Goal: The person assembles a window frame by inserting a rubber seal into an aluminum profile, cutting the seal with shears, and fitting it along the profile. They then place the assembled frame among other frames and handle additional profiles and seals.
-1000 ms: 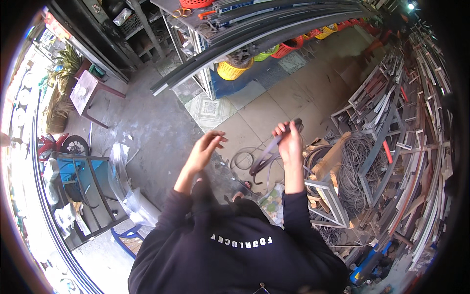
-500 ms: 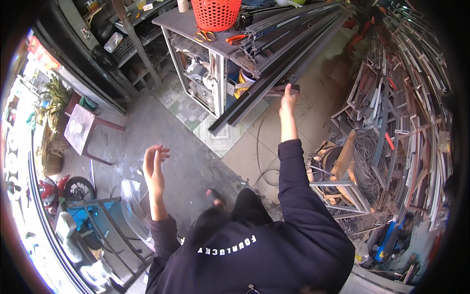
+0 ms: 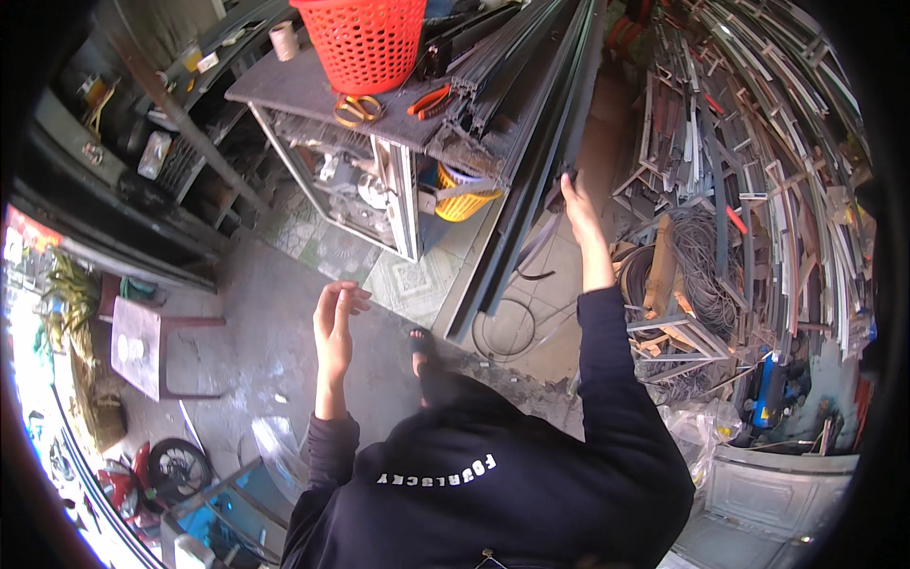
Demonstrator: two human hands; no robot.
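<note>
My right hand (image 3: 586, 220) is closed at the right side of long dark metal profiles (image 3: 512, 223), thumb up. It grips a small dark piece that I cannot make out, partly hidden by the fingers. A thin dark strip (image 3: 540, 258) hangs just below that piece. The profiles lie on a grey-topped workbench (image 3: 275, 78), their near ends jutting out past its edge toward me. Raised in the air over the floor, my left hand (image 3: 334, 327) is empty, its fingers loosely bent and apart.
On the bench stand a red basket (image 3: 365, 43), scissors (image 3: 358, 110) and orange-handled pliers (image 3: 429, 101). A yellow basket (image 3: 460, 199) sits beneath. Metal offcuts (image 3: 701, 171) and coiled cable (image 3: 697, 251) crowd the right. A small table (image 3: 136, 346) and a motorbike wheel (image 3: 180, 469) are at left.
The view has turned and come closer to the bench. In the picture, the profiles now point more steeply toward me, and both hands appear farther right. The right hand keeps its grip.
</note>
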